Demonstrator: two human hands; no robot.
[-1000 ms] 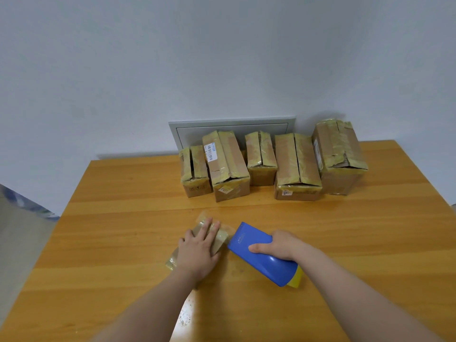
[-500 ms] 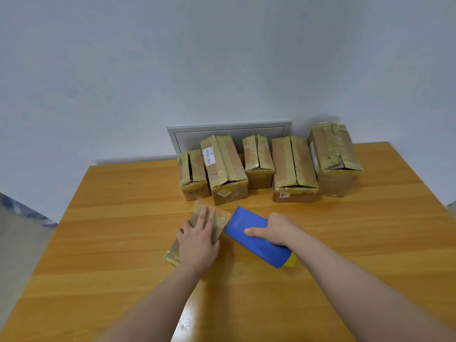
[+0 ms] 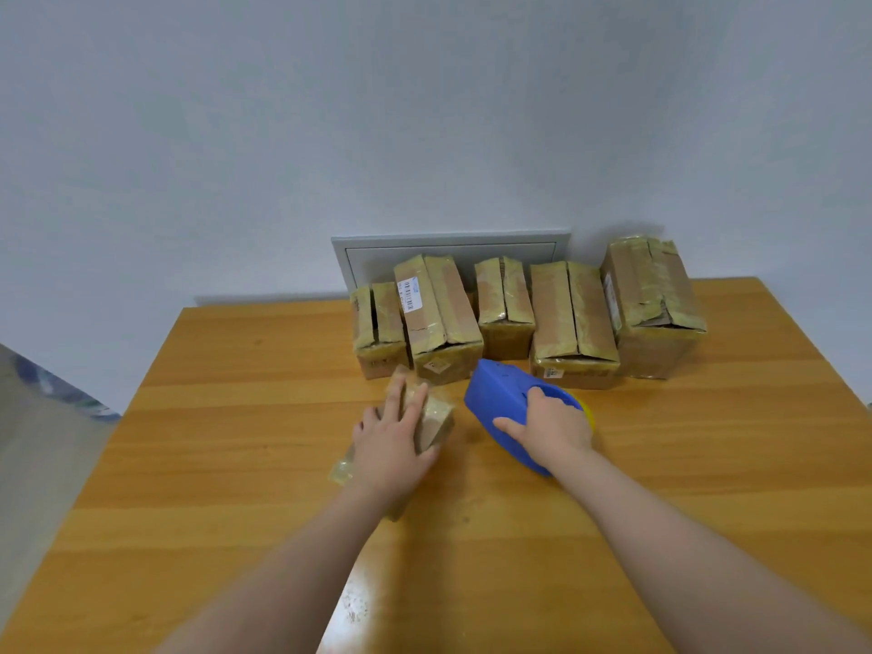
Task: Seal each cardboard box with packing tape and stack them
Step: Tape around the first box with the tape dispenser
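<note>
Cardboard small box sits mid wooden table under the left hand, fingers straight and slightly spread, while the right hand grips the blue tape dispenser just beside it, so sealing seems next: bring its mouth onto the box.

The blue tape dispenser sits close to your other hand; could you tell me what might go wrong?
1. The left hand lies flat on the small box beside the blue tape dispenser that the right hand grips; its fingers might get taped.
2. The dispenser's nose is near the row of boxes and could nudge them.
</note>
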